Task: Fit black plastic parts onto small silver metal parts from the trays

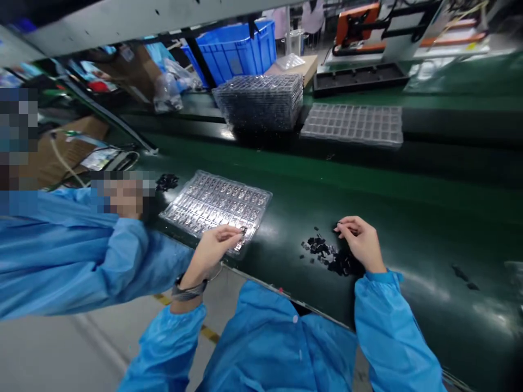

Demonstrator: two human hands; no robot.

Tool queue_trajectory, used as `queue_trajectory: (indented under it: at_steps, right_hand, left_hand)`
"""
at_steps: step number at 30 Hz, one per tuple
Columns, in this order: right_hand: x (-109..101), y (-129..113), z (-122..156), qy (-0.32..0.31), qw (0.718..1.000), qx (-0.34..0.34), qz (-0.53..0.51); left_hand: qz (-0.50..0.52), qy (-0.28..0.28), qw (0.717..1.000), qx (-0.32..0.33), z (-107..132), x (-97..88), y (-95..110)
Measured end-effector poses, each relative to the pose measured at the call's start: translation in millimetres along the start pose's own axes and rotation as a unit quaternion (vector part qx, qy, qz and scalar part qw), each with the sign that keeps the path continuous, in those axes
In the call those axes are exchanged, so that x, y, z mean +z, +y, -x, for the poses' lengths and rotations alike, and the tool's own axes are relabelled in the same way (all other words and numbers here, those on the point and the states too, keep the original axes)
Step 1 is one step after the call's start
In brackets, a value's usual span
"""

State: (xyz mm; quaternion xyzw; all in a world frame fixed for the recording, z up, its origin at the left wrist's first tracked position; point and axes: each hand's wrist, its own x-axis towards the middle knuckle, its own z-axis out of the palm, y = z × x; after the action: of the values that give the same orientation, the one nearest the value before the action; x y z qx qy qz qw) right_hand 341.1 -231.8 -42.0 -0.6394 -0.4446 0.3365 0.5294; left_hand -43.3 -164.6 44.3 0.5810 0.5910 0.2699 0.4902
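Observation:
A clear plastic tray [216,204] with many small pockets lies on the dark green belt [368,179] in front of me. My left hand [214,247] hovers over the tray's near corner, fingers pinched on a small dark part. A heap of small black parts [327,255] lies to the right on the belt. My right hand [362,239] rests at that heap, fingers curled and pinching at the parts. Both arms wear blue sleeves, and a dark band circles my left wrist.
A co-worker in a blue coat [65,245] stands close at my left, beside another small pile of black parts [166,181]. Across the belt are a stack of clear trays [259,100], a single tray [353,124], a blue crate [237,49] and a black tray [359,79].

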Motion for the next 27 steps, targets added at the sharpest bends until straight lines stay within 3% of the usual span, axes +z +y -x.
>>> queue_trajectory:
  at_steps: [3, 11, 16, 24, 27]
  right_hand:
    - [4, -1, 2, -0.015, 0.999, -0.018, 0.048]
    - [2, 0, 5, -0.017, 0.999, -0.026, 0.042]
    - [0, 3, 4, -0.009, 0.999, -0.020, 0.040]
    - [1, 6, 5, -0.007, 0.998, -0.019, 0.067]
    - [1, 2, 6, -0.004, 0.996, -0.025, 0.081]
  left_hand:
    - [-0.034, 0.011, 0.999, -0.039, 4, -19.7, -25]
    - [-0.100, 0.051, 0.993, -0.024, -16, -7.5, -60]
    - [-0.123, 0.042, 0.991, 0.006, -17, -16.3, -62]
    - [-0.246, 0.059, 0.966, 0.052, -13, -18.9, -56]
    - [-0.274, 0.053, 0.958, 0.063, -29, -27.4, -45]
